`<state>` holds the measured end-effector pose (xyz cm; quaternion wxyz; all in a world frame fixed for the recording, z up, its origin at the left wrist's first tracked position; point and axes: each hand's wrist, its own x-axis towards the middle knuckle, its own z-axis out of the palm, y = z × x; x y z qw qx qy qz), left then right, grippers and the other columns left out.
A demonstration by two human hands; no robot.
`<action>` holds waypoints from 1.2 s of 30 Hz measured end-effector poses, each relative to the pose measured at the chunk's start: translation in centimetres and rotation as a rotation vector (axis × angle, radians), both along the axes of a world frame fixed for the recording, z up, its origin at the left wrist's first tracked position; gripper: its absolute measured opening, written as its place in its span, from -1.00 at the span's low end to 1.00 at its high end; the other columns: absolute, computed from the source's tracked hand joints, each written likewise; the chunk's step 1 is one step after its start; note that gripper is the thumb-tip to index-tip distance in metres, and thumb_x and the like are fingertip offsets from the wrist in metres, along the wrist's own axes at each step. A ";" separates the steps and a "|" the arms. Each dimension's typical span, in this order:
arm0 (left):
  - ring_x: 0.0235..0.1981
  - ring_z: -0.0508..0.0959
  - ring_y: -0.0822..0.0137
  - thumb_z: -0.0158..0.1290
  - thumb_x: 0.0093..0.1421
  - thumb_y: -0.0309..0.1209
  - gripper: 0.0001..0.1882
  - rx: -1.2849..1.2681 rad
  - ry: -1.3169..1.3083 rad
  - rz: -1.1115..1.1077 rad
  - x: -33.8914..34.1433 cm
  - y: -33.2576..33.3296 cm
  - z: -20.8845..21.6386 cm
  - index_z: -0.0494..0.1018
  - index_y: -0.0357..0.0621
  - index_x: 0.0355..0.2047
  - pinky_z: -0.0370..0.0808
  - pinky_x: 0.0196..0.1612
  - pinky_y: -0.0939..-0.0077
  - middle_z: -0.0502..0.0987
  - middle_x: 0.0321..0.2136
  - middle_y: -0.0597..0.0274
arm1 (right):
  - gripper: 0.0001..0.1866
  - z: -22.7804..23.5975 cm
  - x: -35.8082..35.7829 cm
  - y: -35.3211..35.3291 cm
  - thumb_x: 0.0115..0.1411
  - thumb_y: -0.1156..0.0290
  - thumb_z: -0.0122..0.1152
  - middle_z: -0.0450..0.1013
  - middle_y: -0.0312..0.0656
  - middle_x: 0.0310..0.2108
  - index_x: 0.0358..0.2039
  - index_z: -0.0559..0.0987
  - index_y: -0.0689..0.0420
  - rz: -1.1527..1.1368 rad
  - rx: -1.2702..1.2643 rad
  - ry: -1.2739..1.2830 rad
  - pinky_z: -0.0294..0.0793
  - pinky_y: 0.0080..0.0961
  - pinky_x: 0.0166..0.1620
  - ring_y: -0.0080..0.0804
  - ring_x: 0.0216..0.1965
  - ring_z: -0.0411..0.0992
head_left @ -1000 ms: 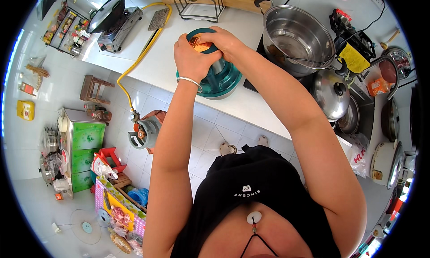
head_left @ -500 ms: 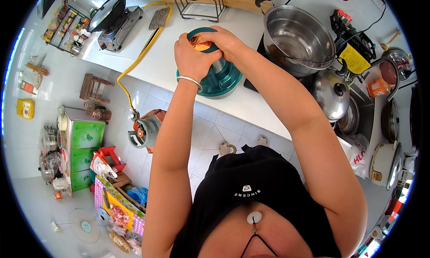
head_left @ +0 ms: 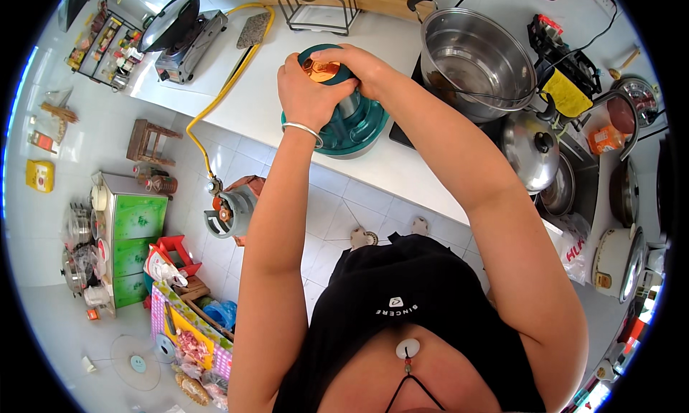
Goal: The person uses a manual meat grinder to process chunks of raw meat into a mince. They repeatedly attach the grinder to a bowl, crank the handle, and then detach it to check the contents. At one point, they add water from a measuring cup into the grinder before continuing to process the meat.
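My left hand (head_left: 307, 96) and my right hand (head_left: 367, 70) are both wrapped around the upper part of a green electric food chopper on the white counter. Between them shows the round head's copper-coloured top (head_left: 321, 70). Some right fingers lie over the far rim, while the left thumb points toward the right hand across the near side. Below the hands the chopper's see-through green lid (head_left: 362, 129) spreads out near the counter's front edge. My left forearm covers part of its left side, and the far side is hidden.
A large steel pot (head_left: 477, 61) stands right of the chopper, with a domed steel lid (head_left: 532, 151) by the sink. A wire rack (head_left: 319, 15) is behind. At left are a portable stove (head_left: 190, 50), a yellow hose (head_left: 230, 83) and a gas cylinder (head_left: 233, 213) on the floor.
My right fingertips have shifted slightly left over the rim of the chopper's head. Both hands keep their grip, and the chopper stands in the same place.
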<state>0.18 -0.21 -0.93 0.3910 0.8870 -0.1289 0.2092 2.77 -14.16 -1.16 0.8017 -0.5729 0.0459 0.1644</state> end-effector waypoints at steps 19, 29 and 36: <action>0.23 0.37 -0.01 0.17 -0.11 -0.51 0.00 -0.774 0.352 -0.258 -0.4 8.7 -5.6 -0.01 -0.39 0.35 0.34 0.22 0.36 0.38 0.16 -0.22 | 0.29 3.2 -2.6 1.8 -0.28 -0.24 0.53 0.11 0.26 0.29 0.37 0.14 0.18 -0.052 -1.115 -0.699 0.27 -0.15 0.28 0.09 0.35 0.11; 0.14 0.41 -0.15 0.10 -0.08 -0.58 0.05 -0.022 0.341 -0.306 -3.4 10.1 -9.0 -0.22 -0.42 0.38 0.34 0.22 0.26 0.28 0.29 -0.02 | 0.20 5.2 -3.8 4.2 -0.39 0.09 0.57 0.28 0.07 0.13 0.35 0.24 0.01 0.036 -1.536 -0.497 0.37 -0.14 0.18 0.11 0.15 0.27; 0.28 0.29 -0.10 0.14 -0.07 -0.53 0.05 0.065 0.407 -0.302 -3.9 9.5 -9.0 -0.19 -0.41 0.38 0.18 0.31 -0.04 0.19 0.34 -0.08 | 0.09 9.0 -2.6 0.4 -0.34 0.15 0.58 0.36 -0.03 0.14 0.29 0.33 0.02 0.027 -1.240 -0.679 0.25 -0.34 0.27 -0.10 0.20 0.30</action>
